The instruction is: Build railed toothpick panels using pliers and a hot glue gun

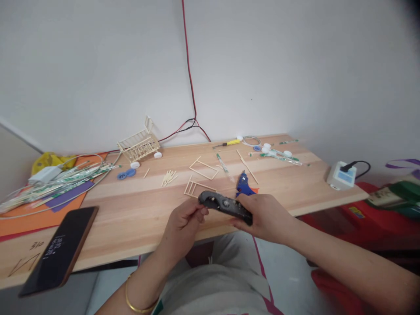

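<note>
My right hand (267, 216) is wrapped round a worn black hand tool (226, 204), which has a hooked jaw end and a round metal pivot. At that jaw end my left hand (185, 221) is closed in a pinch. Whatever lies between its fingers is too small to make out. Just beyond the tool, a partial frame of thin wooden sticks (190, 187) lies on the table, with a plain rectangular stick frame (206, 176) behind it. A blue glue gun (243, 183) rests near my right hand. Several short cut sticks (169, 178) lie in a small pile.
A stick-built cart (139, 146) with white cap wheels stands at the back left. Blue caps (126, 174), a phone (61, 249) and coloured paper (19, 223) lie leftward. At the back are a yellow-handled knife (232, 142) and wrappers (282, 156); a white power adapter (341, 176) sits right.
</note>
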`<action>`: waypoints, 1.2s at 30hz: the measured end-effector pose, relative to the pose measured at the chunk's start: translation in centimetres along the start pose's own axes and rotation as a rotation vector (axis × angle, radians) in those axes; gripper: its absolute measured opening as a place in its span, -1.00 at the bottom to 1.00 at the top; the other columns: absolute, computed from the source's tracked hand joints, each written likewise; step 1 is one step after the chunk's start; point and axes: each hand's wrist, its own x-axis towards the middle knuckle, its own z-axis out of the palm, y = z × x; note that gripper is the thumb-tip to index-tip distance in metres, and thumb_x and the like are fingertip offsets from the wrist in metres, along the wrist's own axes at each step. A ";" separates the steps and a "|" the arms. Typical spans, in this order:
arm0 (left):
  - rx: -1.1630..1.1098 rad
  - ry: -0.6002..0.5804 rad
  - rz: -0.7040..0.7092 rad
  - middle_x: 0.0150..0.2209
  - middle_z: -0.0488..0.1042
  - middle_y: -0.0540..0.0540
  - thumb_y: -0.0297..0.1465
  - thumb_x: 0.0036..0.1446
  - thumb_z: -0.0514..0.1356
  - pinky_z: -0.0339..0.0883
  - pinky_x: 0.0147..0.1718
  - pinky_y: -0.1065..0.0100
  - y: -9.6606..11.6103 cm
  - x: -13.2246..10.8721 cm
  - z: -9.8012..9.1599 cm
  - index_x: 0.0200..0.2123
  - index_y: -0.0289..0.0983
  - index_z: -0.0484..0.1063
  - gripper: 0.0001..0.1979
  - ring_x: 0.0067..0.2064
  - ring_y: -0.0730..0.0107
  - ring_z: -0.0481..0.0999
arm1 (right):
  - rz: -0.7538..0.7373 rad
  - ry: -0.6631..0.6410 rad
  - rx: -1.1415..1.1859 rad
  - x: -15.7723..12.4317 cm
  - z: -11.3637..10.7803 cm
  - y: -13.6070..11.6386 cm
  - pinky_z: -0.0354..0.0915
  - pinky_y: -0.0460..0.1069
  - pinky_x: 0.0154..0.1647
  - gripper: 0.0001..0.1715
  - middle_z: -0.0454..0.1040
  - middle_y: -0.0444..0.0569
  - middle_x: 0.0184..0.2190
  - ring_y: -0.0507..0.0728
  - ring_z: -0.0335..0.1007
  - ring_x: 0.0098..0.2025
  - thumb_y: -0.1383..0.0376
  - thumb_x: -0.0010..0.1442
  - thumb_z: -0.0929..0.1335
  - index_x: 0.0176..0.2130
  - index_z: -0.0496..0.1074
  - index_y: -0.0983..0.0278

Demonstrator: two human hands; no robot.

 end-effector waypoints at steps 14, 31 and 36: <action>-0.135 -0.026 -0.100 -0.46 0.37 -0.01 -0.35 0.24 0.04 0.22 -0.35 0.39 1.3 0.2 0.9 -0.33 -0.29 0.43 -0.79 -0.42 0.46 0.31 | 0.028 0.040 0.170 -1.3 -1.7 0.6 0.19 -0.02 -0.36 -0.56 0.45 -0.02 -0.31 0.17 0.36 -0.30 0.05 0.02 0.41 -0.18 0.33 0.25; -0.111 -0.042 -0.094 -0.55 0.30 0.02 -0.37 0.21 0.01 0.18 -0.41 0.40 1.7 0.2 1.1 -0.47 -0.27 0.33 -0.76 -0.47 0.46 0.26 | 0.004 0.016 0.086 -1.1 -2.0 -0.4 0.10 -0.04 -0.44 -0.62 0.45 -0.03 -0.38 0.17 0.36 -0.36 0.02 0.05 0.39 -0.32 0.27 0.24; -0.094 -0.046 -0.110 -0.55 0.30 0.02 -0.36 0.21 0.00 0.18 -0.42 0.40 1.1 0.2 1.0 -0.46 -0.27 0.34 -0.77 -0.47 0.46 0.26 | -0.008 0.037 0.048 -1.0 -1.8 -0.4 0.08 -0.05 -0.46 -0.62 0.46 -0.03 -0.41 0.16 0.38 -0.39 0.01 0.06 0.39 -0.33 0.29 0.24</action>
